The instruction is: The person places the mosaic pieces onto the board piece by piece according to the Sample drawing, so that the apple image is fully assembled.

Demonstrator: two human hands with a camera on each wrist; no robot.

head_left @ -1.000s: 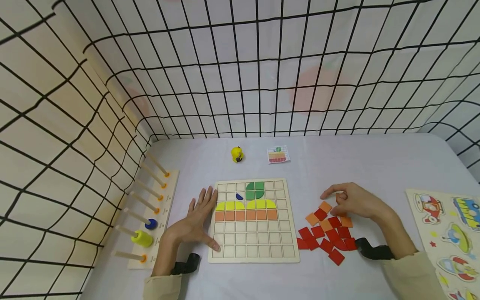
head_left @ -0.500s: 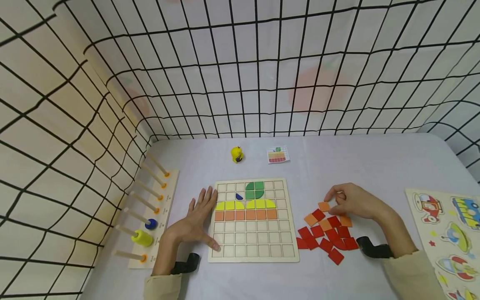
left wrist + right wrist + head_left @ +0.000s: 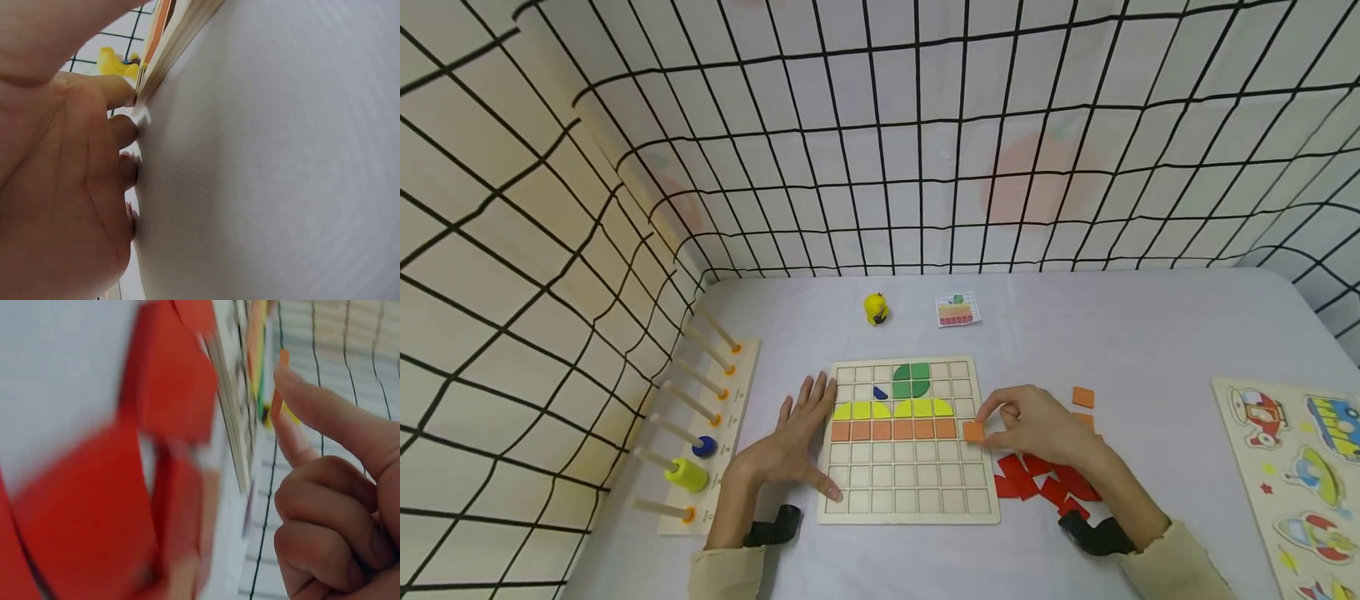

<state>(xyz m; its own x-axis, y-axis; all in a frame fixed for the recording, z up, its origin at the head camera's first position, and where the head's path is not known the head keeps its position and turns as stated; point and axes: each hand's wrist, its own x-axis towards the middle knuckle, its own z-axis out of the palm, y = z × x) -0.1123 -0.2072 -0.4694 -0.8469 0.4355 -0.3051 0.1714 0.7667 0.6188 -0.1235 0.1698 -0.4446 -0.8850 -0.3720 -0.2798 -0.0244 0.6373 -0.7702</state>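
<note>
Between thumb and index finger my right hand (image 3: 1037, 425) pinches an orange square tile (image 3: 973, 431), held over the right side of the wooden grid board (image 3: 910, 502). In the right wrist view the same tile shows edge-on at the fingertips, the other fingers folded. My left hand (image 3: 790, 450) lies spread at the board's left edge, its thumb on the lower left corner and its fingertips on the cloth. On the board sit a row of orange tiles (image 3: 892, 430), yellow pieces (image 3: 913, 408) above it, green pieces (image 3: 911, 380) and a small blue piece (image 3: 880, 392).
Red tiles (image 3: 1017, 477) lie heaped right of the board, partly under my right forearm; an orange tile (image 3: 1083, 397) lies beyond. A picture card (image 3: 957, 309) and yellow duck figure (image 3: 876, 308) stand behind. A peg rack (image 3: 722, 442) is left, a picture puzzle (image 3: 1292, 475) right.
My right hand picked an orange tile from the pile and carried it left to the board's right side. The left hand stays in place.
</note>
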